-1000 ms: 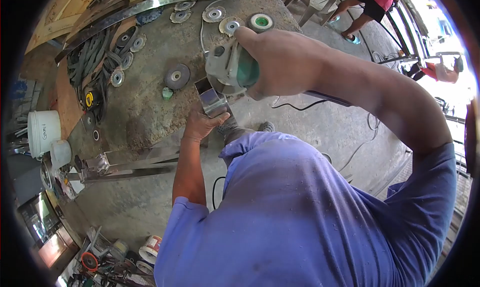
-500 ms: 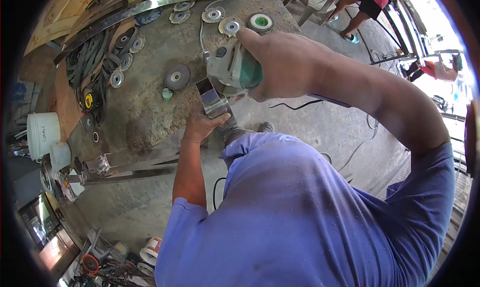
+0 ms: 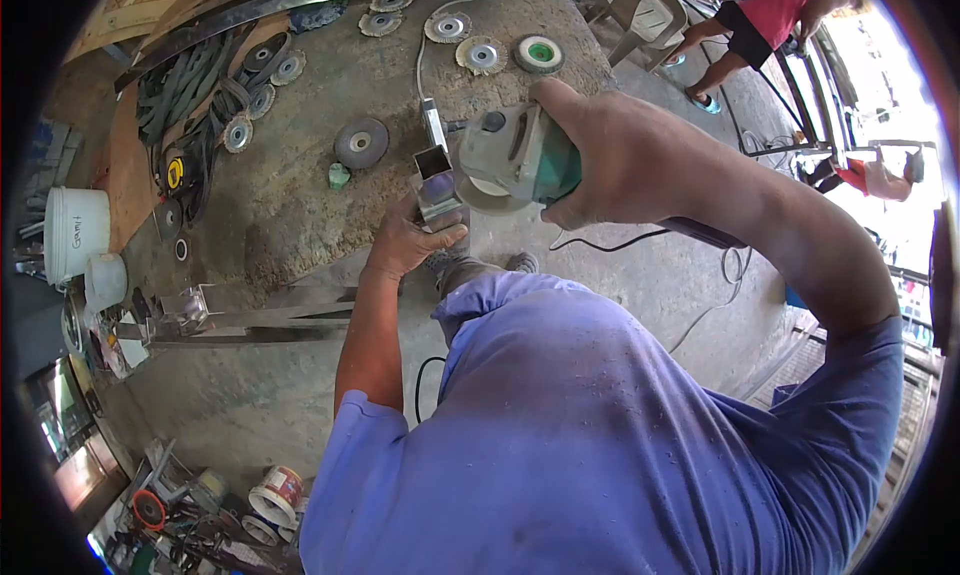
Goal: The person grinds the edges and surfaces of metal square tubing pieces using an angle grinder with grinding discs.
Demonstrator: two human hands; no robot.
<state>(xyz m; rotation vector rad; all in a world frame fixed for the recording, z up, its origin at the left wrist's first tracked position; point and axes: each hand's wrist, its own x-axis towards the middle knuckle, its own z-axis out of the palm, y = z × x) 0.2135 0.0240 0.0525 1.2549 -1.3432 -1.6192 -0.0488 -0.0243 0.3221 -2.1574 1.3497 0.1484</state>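
Observation:
My left hand (image 3: 408, 242) is wrapped round the lower end of a short, shiny square metal tube (image 3: 437, 193) at the table's edge. The tube's open end points up and away from me. My right hand (image 3: 605, 160) grips an angle grinder (image 3: 515, 160) with a grey head and green body, just right of the tube. The grinder's disc (image 3: 488, 200) shows beneath its head, close beside the tube; whether they touch I cannot tell. A worn grinding disc (image 3: 361, 143) and a small green lump (image 3: 339, 176) lie on the table (image 3: 290, 215) left of the tube.
Several flap discs (image 3: 482, 56) and a green-centred wheel (image 3: 539, 53) lie at the table's far side. Sanding belts (image 3: 185, 95) and a yellow tape measure (image 3: 176, 173) are left. A white bucket (image 3: 77, 235) stands far left. Another person (image 3: 775, 20) bends at upper right, near a chair (image 3: 645, 15).
The grinder and my right hand have shifted right and slightly down, away from the tube's left side. The tube has turned more upright. The person at upper right shows more fully.

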